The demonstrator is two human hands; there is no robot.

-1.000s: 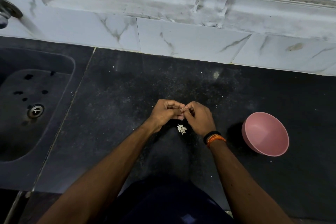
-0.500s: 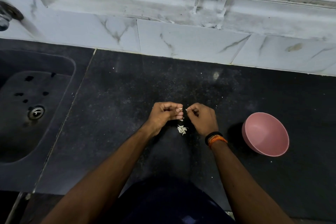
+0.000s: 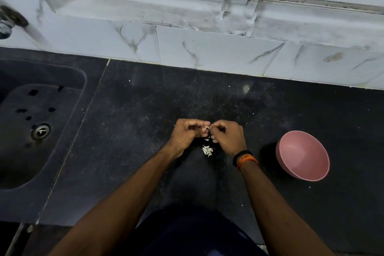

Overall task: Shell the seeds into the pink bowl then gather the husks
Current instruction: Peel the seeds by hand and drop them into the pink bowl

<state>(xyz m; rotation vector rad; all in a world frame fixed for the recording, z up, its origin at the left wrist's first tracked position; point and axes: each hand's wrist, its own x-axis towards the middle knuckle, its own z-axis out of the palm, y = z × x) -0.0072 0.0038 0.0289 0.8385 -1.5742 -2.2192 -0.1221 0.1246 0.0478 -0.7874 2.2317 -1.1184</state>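
Observation:
Both hands meet over the dark counter (image 3: pixel 135 131). My left hand (image 3: pixel 187 134) and my right hand (image 3: pixel 227 136) have curled fingers, and their fingertips pinch a small pale seed (image 3: pixel 207 127) between them. Just below the hands lies a little pile of white husks (image 3: pixel 207 150) on the counter. The pink bowl (image 3: pixel 303 155) stands to the right of my right wrist, tilted toward me; I see nothing inside it.
A dark sink (image 3: pixel 37 122) with a metal drain takes up the left side. A white marble-tiled wall (image 3: pixel 207 48) and a window ledge run along the back. A tap (image 3: pixel 8 23) shows at the far left. Tiny white specks dot the counter.
The hands have drawn slightly apart at the fingertips, with the pale seed now showing between them. The husk pile and the bowl have not moved.

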